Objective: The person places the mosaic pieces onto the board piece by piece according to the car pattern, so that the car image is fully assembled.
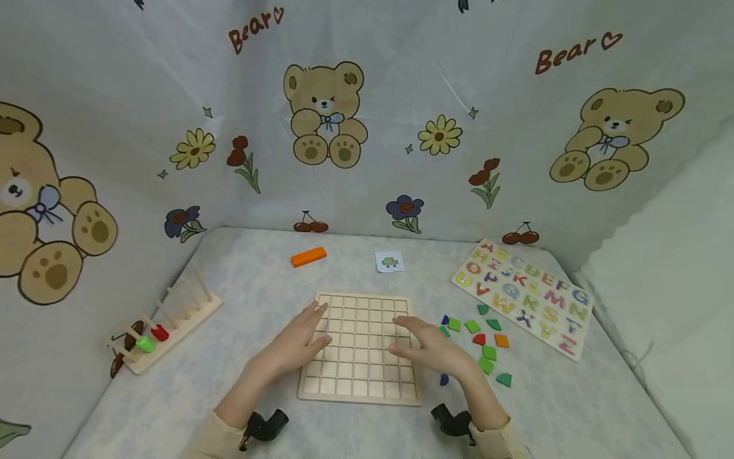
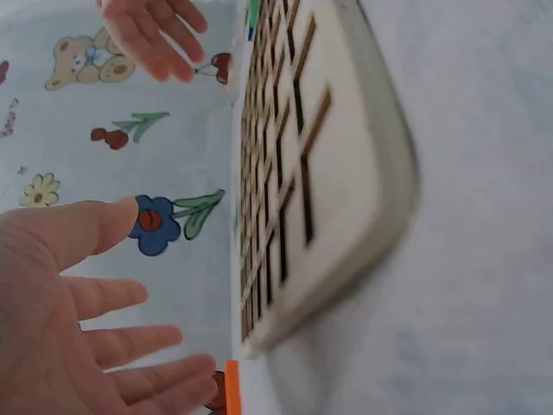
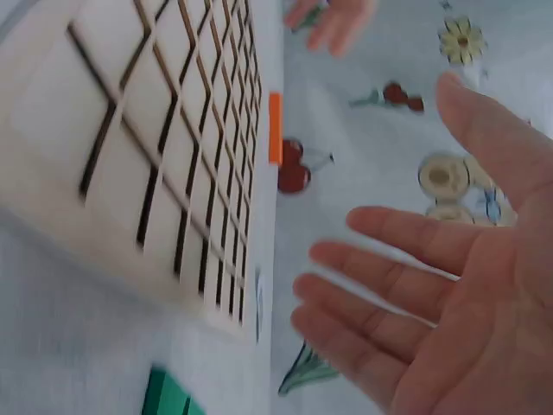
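Observation:
A pale wooden grid board [image 1: 360,347] with empty square cells lies flat in the middle of the table. My left hand [image 1: 302,339] hovers over its left side with fingers spread and straight, holding nothing. My right hand [image 1: 425,347] hovers over the board's right edge, also spread and empty. In the left wrist view the left hand [image 2: 65,307] is open beside the board [image 2: 324,164]. The right wrist view shows the open palm of the right hand [image 3: 432,285] above the board [image 3: 147,147].
Several small coloured shape tiles [image 1: 478,341] lie right of the board. An alphabet puzzle board [image 1: 524,293] sits far right. An orange block [image 1: 308,256] and a small card [image 1: 390,261] lie at the back. A wooden peg rack [image 1: 166,322] with rings stands left.

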{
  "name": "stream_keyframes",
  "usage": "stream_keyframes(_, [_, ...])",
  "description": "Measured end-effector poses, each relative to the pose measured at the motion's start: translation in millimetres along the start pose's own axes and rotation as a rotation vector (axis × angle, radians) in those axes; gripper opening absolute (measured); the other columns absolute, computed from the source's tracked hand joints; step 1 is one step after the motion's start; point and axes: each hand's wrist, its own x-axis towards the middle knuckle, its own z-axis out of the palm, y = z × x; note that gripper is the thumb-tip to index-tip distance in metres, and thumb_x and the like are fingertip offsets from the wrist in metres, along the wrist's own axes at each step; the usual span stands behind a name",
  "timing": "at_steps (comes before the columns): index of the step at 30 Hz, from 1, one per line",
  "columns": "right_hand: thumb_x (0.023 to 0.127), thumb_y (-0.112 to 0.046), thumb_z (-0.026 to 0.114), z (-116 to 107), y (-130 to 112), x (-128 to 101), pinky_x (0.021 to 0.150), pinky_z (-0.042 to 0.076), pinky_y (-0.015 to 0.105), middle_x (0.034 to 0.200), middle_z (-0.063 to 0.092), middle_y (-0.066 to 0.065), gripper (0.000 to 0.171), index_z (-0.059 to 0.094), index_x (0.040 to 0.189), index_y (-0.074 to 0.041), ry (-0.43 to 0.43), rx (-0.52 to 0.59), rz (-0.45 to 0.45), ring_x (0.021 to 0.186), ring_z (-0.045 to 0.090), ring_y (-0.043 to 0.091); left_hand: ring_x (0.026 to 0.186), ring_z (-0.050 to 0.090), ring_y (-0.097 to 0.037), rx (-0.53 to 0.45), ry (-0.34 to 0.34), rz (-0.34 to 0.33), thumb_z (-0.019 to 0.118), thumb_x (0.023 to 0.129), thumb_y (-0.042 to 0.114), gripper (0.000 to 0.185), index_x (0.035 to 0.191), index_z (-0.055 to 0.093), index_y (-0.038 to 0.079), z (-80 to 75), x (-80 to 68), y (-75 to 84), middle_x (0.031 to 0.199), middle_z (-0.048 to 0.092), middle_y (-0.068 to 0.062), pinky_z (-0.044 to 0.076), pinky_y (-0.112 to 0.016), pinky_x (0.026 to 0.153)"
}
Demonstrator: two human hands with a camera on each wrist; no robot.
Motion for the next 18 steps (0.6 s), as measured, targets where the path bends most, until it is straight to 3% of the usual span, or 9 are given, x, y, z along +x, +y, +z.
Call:
stream_keyframes(3, [0.093, -0.041, 0.059, -12, 15, -9, 0.096, 0.041, 0.052, 0.134, 0.05, 0.016, 0.058, 0.052, 0.133, -0.001, 0.061, 0.068, -0.005, 0.123, 0.046, 0.037, 0.126, 0.043, -0.03, -0.054, 0.039, 0.0, 0.057, 0.096, 0.027, 0.058, 0.147, 0.035, 0.008, 3.1, -1.6, -16.2, 0.143, 0.039, -0.015, 0.039, -0.05, 0.099])
stream_keyframes(6, [0.093, -0.038, 0.059, -26, 32, -17, 0.088, 0.049, 0.043, 0.123, 0.059, 0.012, 0.048, 0.058, 0.127, -0.004, 0.14, 0.125, 0.014, 0.11, 0.057, 0.031, 0.113, 0.054, -0.024, -0.103, 0.085, -0.009, 0.059, 0.095, 0.019, 0.049, 0.14, 0.045, 0.008, 10.0, -0.6, -32.0, 0.133, 0.05, -0.008, 0.046, -0.044, 0.09])
stream_keyframes(12, [0.094, -0.026, 0.06, -46, 61, -24, 0.079, 0.053, 0.029, 0.115, 0.062, 0.015, 0.037, 0.058, 0.124, -0.004, 0.341, 0.285, -0.001, 0.097, 0.062, 0.02, 0.111, 0.055, -0.019, -0.212, 0.148, 0.016, 0.061, 0.092, 0.006, 0.042, 0.133, 0.053, 0.007, 22.3, -1.0, -52.3, 0.124, 0.056, -0.004, 0.047, -0.036, 0.091])
stream_keyframes(18, [0.096, -0.025, 0.057, -56, 88, -32, 0.082, 0.049, 0.019, 0.118, 0.06, 0.017, 0.038, 0.058, 0.123, 0.001, 0.515, 0.368, 0.063, 0.1, 0.059, 0.006, 0.113, 0.054, -0.018, -0.173, 0.194, 0.069, 0.062, 0.09, 0.004, 0.041, 0.131, 0.056, 0.006, 27.5, 0.6, -54.5, 0.124, 0.056, -0.004, 0.046, -0.039, 0.093])
